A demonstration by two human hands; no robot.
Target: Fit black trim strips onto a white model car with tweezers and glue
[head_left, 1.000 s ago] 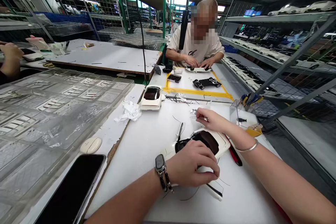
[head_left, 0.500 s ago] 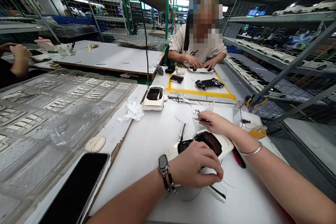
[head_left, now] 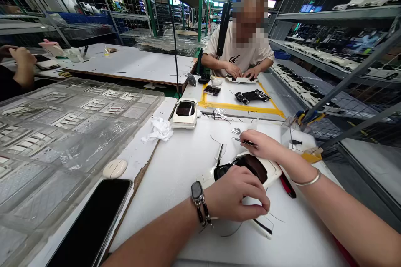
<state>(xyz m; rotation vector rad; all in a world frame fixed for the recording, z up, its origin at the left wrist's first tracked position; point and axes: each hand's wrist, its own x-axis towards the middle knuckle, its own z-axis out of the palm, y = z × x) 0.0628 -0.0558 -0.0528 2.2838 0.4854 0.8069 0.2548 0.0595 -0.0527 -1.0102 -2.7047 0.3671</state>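
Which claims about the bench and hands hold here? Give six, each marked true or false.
1. The right hand holds a slim, dark, pointed tool. True.
2. The left hand covers part of a glossy white model car with open doors. True.
3. The dark-faced watch is on the right wrist. False: it is on the left wrist; the right wears a silver-coloured bangle.
4. The flat black smartphone lies right of that car. False: it lies to the left, near a cream oval case.
5. The crumpled white tissue is under the left hand. False: it lies apart, near a second white model car.
6. The co-worker opposite has both hands on another white model car. True.
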